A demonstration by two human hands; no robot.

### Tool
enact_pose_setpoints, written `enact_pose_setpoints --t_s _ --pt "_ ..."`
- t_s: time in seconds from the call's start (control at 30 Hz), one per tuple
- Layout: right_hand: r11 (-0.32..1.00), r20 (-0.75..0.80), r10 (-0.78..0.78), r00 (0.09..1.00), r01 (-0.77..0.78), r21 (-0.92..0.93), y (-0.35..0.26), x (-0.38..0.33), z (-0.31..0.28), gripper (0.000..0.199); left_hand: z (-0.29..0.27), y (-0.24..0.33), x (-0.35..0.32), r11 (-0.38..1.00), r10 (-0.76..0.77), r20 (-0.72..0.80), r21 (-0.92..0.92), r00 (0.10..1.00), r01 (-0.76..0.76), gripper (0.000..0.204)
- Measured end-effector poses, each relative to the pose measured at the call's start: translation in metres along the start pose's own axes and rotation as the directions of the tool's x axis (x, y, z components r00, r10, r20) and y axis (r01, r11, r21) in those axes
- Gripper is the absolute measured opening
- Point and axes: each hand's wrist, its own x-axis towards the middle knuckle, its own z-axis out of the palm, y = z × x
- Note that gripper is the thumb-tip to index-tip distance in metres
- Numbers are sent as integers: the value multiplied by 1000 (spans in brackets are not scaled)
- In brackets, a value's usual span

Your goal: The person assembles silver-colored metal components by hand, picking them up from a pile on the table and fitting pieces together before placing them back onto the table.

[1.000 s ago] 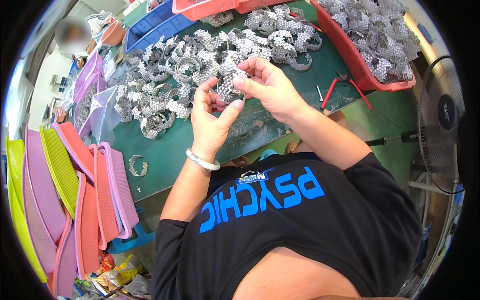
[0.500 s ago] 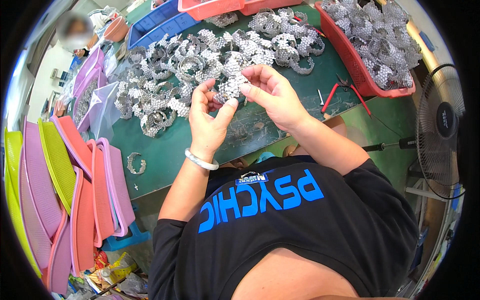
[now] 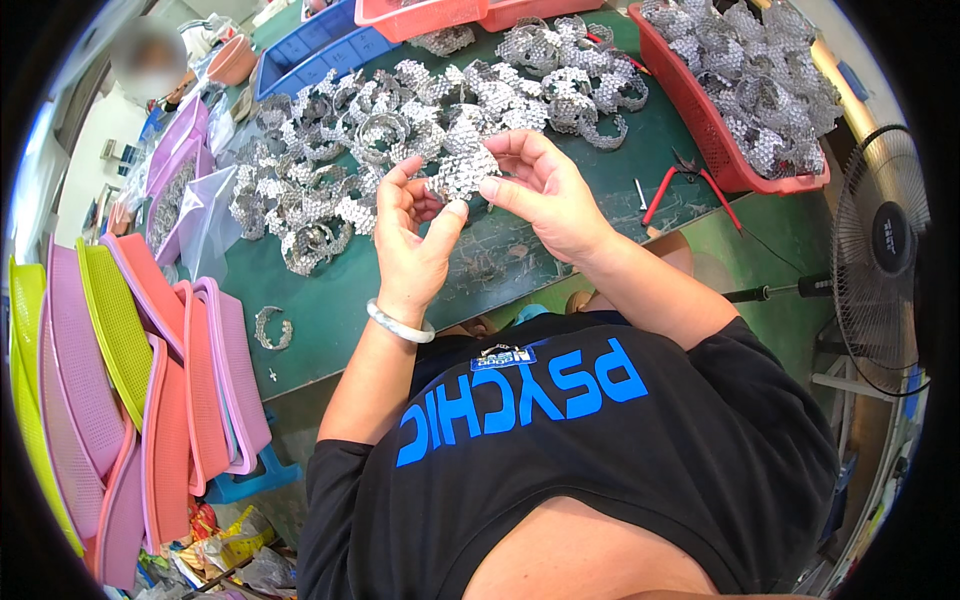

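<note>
Between my two hands is a silvery cuff bracelet (image 3: pixel 465 175) with a scale-like surface, its broad textured face turned up. My left hand (image 3: pixel 410 232) is closed on its left end, the thumb pressing at the lower edge. My right hand (image 3: pixel 552 202) pinches the right end between thumb and curled fingers. Just beyond my hands, a heap of similar bracelets (image 3: pixel 335 150) covers the far part of the green table (image 3: pixel 520 255). One lone bracelet (image 3: pixel 272 328) lies apart near the table's left side.
Red-handled pliers (image 3: pixel 690 172) lie at right beside a red basket (image 3: pixel 735 172) full of bracelets. A fan (image 3: pixel 888 240) stands at far right. Stacked coloured baskets (image 3: pixel 190 380) crowd the left. Blue bins (image 3: pixel 330 62) stand at the back; another person (image 3: pixel 150 60) is at upper left.
The bracelet has tilted so more of its flat textured face shows. My left hand has shifted slightly left; my right hand is nearly still.
</note>
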Motion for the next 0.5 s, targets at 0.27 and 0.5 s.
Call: enact_pose_setpoints --t_s 0.27,0.5 --pt "989 34 28 999 -33 147 2 1 -2 36 3 6 0 999 7 8 -31 1000 -6 55" --pt "972 2 94 996 -92 217 4 3 -7 32 5 11 -5 941 169 -83 311 982 -135 48"
